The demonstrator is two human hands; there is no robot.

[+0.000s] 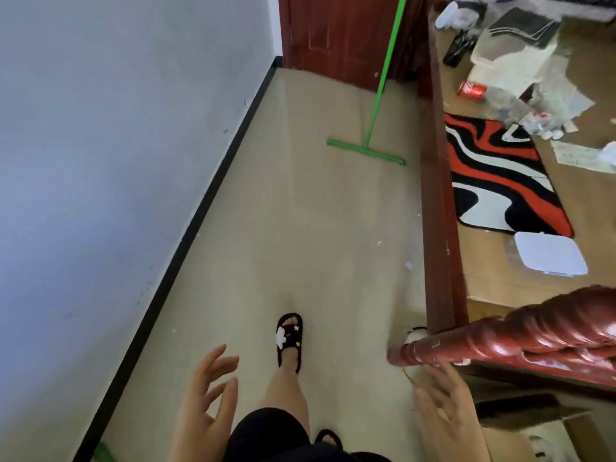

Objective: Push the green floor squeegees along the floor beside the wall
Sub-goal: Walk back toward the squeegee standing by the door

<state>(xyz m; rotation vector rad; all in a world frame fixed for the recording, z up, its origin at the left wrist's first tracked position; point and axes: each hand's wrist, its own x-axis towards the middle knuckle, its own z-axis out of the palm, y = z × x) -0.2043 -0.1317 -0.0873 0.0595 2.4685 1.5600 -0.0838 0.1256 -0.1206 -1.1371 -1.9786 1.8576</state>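
I see the squeegee (pixel 366 151) at upper centre, head on the floor (pixel 300 228), handle leaning toward the door (pixel 336 35). My left hand (pixel 203 405) and right hand (pixel 446 408), bottom of frame, are both spread and empty.

Bright, soft daylight; wide-angle edge distortion

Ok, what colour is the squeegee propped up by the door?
Bright green, handle and head alike, on the squeegee; clearest in the head view.
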